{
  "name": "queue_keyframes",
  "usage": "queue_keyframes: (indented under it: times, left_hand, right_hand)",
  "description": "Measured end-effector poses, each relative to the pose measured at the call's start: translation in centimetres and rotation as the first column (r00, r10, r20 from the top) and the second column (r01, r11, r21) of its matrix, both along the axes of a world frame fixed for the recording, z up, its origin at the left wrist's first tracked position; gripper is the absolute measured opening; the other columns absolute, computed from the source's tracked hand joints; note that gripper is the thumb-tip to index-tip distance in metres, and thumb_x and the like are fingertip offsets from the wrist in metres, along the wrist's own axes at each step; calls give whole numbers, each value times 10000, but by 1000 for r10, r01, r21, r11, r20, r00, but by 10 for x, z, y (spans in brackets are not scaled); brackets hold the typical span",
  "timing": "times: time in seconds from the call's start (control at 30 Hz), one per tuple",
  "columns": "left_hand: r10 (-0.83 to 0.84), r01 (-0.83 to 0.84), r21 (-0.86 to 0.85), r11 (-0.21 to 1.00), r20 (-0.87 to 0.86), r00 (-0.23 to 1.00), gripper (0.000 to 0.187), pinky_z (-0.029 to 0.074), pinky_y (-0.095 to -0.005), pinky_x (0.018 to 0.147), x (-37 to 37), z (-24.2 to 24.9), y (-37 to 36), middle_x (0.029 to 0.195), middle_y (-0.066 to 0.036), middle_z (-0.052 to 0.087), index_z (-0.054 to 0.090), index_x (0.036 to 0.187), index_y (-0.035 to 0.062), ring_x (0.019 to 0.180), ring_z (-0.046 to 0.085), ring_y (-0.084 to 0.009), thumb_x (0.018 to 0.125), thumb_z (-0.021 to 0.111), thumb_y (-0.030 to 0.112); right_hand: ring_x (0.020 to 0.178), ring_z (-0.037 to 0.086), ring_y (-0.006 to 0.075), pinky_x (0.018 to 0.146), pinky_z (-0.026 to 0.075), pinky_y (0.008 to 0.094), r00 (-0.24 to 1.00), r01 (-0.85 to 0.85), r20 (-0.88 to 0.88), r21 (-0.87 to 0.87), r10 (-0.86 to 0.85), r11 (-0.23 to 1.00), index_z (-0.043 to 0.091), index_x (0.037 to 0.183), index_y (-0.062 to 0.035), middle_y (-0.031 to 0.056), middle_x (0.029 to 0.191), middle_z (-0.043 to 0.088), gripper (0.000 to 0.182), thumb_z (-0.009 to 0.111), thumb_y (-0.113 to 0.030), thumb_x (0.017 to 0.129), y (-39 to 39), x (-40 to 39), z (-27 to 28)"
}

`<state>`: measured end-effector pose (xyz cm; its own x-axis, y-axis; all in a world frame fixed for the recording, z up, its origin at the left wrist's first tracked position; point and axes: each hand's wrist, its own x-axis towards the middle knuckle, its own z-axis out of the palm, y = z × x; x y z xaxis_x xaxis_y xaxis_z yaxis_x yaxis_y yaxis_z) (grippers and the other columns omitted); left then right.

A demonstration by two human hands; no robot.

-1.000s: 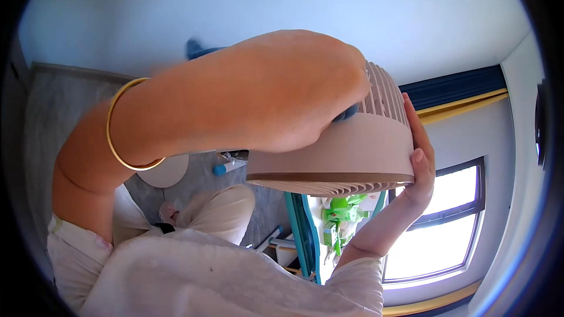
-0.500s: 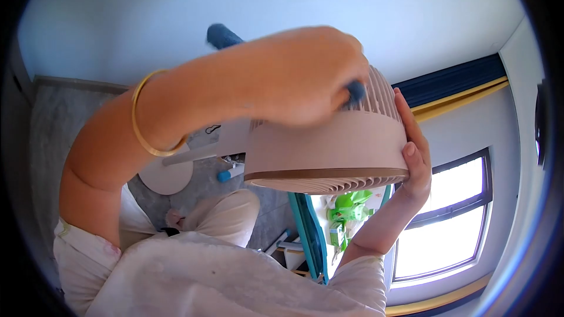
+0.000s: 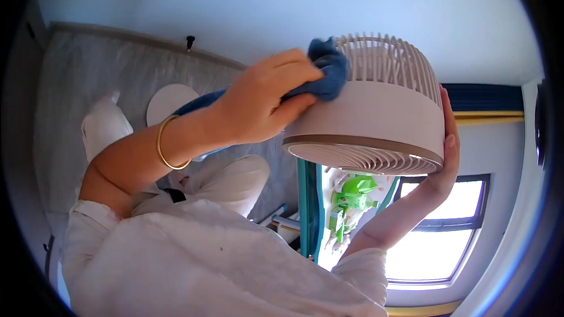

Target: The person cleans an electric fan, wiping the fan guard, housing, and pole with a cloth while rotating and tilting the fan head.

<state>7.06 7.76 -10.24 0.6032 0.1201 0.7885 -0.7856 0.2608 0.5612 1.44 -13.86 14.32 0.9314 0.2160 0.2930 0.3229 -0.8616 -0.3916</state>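
Note:
A beige-pink fan head (image 3: pixel 370 111) with a slatted grille is tilted in front of me. My left hand (image 3: pixel 267 97), a gold bangle on its wrist, is closed round a bunched blue cloth (image 3: pixel 329 73). That cloth presses against the left side of the fan head, where the slats meet the smooth casing. More of the cloth trails behind my left wrist. On the opposite side, my right hand (image 3: pixel 449 147) grips the casing, with the fingers partly hidden behind it. A round pale base (image 3: pixel 170 103) stands on the floor behind my left forearm; the forearm hides whatever joins it to the fan.
Below the fan, green packages (image 3: pixel 355 194) lie on a white surface with a teal edge (image 3: pixel 308 211). A bright window (image 3: pixel 435 229) and a dark blue curtain (image 3: pixel 487 98) are at right. A small black doorstop-like object (image 3: pixel 190 43) is by the wall's foot.
My left hand has moved with the cloth from the top of the grille to the fan's left side. The fan head and my right hand appear further right in view.

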Motion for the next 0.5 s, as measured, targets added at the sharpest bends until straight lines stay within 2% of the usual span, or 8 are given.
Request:
queue_keyframes:
  times: [0.13,0.23,0.33,0.43,0.47,0.5]
  left_hand:
    - [-10,1,-34,999,-282,959,244,420,-330,657,-14,-64,-37,856,-129,562,589,984,-22,739,536,-255,752,662,-28]
    - [-126,94,-95,991,-433,892,238,422,-332,671,-20,-75,-59,868,-123,564,594,994,-26,752,539,-256,763,650,-13]
    - [-201,113,-223,968,-424,883,214,431,-338,687,-6,-66,-61,887,-126,564,600,992,-23,770,547,-256,786,637,22]
    - [-139,63,-210,976,-366,920,198,441,-349,703,13,-66,-64,876,-138,565,604,977,-24,783,559,-274,792,629,41]
    - [-51,-18,-186,982,-359,932,198,454,-362,721,24,-67,-72,881,-152,584,613,975,-25,802,576,-297,796,621,59]
    - [-67,-1,-182,983,-369,927,193,456,-383,746,34,-64,-72,893,-160,589,625,964,-20,832,575,-316,793,611,69]
  right_hand:
    - [1329,390,289,1099,284,384,999,34,13,-24,-34,999,360,1414,9,194,1436,389,895,479,-615,784,4,-3,-5]
    - [1340,377,282,1099,304,411,998,44,40,-20,-43,999,362,1416,-8,169,1453,374,856,431,-614,816,9,-5,-10]
    - [1346,370,280,1095,322,427,996,70,50,-29,-69,997,368,1418,-37,157,1460,365,838,425,-627,826,3,-6,-9]
    - [1344,374,276,1095,324,431,990,121,74,-17,-120,992,371,1418,-41,153,1463,360,847,432,-640,821,4,-8,-11]
    - [1344,373,275,1098,321,435,988,132,85,-9,-131,991,374,1416,-46,149,1465,359,848,432,-645,819,4,-8,-12]
    - [1344,372,274,1100,318,440,985,145,96,0,-144,989,378,1415,-50,146,1466,358,850,432,-651,817,3,-9,-13]
